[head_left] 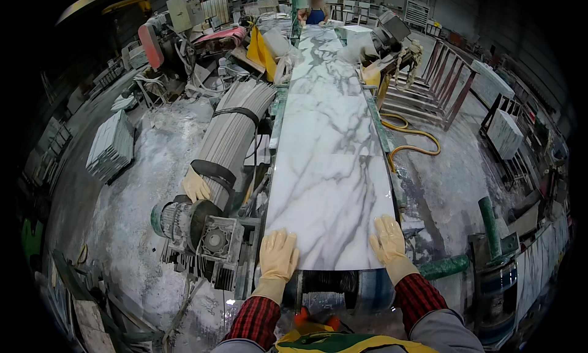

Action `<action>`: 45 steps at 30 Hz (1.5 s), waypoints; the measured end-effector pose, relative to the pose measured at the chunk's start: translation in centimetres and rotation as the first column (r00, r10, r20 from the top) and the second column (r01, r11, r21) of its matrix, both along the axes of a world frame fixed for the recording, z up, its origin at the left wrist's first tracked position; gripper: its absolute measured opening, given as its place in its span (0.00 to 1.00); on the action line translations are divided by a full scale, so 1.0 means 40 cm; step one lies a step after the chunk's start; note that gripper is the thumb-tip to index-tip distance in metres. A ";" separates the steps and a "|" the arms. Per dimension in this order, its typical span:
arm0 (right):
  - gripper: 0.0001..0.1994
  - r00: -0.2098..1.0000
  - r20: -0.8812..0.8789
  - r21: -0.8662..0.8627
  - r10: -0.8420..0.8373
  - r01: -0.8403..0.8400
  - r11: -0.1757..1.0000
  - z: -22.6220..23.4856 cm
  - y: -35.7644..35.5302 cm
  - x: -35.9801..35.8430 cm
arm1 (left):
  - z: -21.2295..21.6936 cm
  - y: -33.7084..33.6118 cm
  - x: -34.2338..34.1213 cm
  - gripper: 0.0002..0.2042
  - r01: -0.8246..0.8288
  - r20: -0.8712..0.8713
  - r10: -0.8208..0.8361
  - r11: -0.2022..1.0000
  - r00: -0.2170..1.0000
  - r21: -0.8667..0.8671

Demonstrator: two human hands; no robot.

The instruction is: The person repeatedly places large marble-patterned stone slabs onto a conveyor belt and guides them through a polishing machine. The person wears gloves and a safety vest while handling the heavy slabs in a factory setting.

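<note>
At lower centre, the gloved left hand (pixel 278 255) lies flat, fingers spread, on the near left corner of the white grey-veined marble slab (pixel 331 169); the gloved right hand (pixel 388 240) rests likewise open on its near right corner; the slab runs up the conveyor line (pixel 277 120) toward a person (pixel 316 10) at top centre; a yellow hose (pixel 410 135) curls right.

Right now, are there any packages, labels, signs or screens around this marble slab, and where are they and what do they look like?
No labels, signs or screens can be made out.
Strapped bundle of strips: left of the marble slab, long, grey, bound with dark bands.
Stack of tiles: on the floor, far left, blocky, grey-white.
Left hand and right hand: flat on the slab's near end, in pale gloves.
</note>
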State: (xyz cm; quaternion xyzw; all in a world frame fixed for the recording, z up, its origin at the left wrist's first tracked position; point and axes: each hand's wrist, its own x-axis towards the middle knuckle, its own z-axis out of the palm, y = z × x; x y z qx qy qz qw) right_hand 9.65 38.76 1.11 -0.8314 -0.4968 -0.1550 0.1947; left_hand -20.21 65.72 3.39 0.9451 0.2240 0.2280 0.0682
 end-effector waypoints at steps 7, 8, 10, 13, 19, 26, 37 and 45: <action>0.30 0.999 -0.041 0.012 0.001 0.000 1.000 0.012 -0.004 -0.002 | 0.007 -0.012 -0.003 0.25 -0.013 0.022 0.012 0.999 1.000 0.030; 0.29 0.998 -0.057 0.010 0.004 -0.004 1.000 0.016 -0.006 -0.002 | 0.007 -0.013 -0.005 0.25 -0.007 0.031 0.007 1.000 1.000 0.030; 0.29 0.999 -0.048 0.018 0.010 -0.009 1.000 0.012 -0.008 -0.002 | 0.005 -0.014 -0.008 0.25 -0.003 0.037 0.002 1.000 0.999 0.030; 0.28 1.000 0.009 0.062 0.019 -0.019 0.998 -0.006 -0.016 -0.008 | 0.005 -0.017 -0.011 0.25 -0.004 0.029 0.003 0.999 1.000 0.032; 0.27 0.999 -0.052 0.047 0.010 -0.007 0.999 0.022 -0.017 -0.024 | 0.011 -0.025 -0.020 0.25 0.002 0.030 -0.003 0.999 1.000 0.034; 0.26 0.998 -0.063 0.052 0.008 -0.005 0.999 0.043 -0.015 -0.038 | 0.009 -0.028 -0.028 0.24 0.012 0.028 -0.013 1.000 1.000 0.020; 0.26 0.999 -0.018 0.072 0.035 -0.034 0.997 0.044 -0.030 -0.052 | 0.003 -0.045 -0.044 0.24 0.009 0.036 -0.009 1.000 0.999 0.014; 0.25 0.999 0.036 0.103 0.037 -0.041 0.994 0.043 -0.036 -0.063 | 0.019 -0.052 -0.050 0.22 0.018 0.042 -0.019 1.000 0.999 0.007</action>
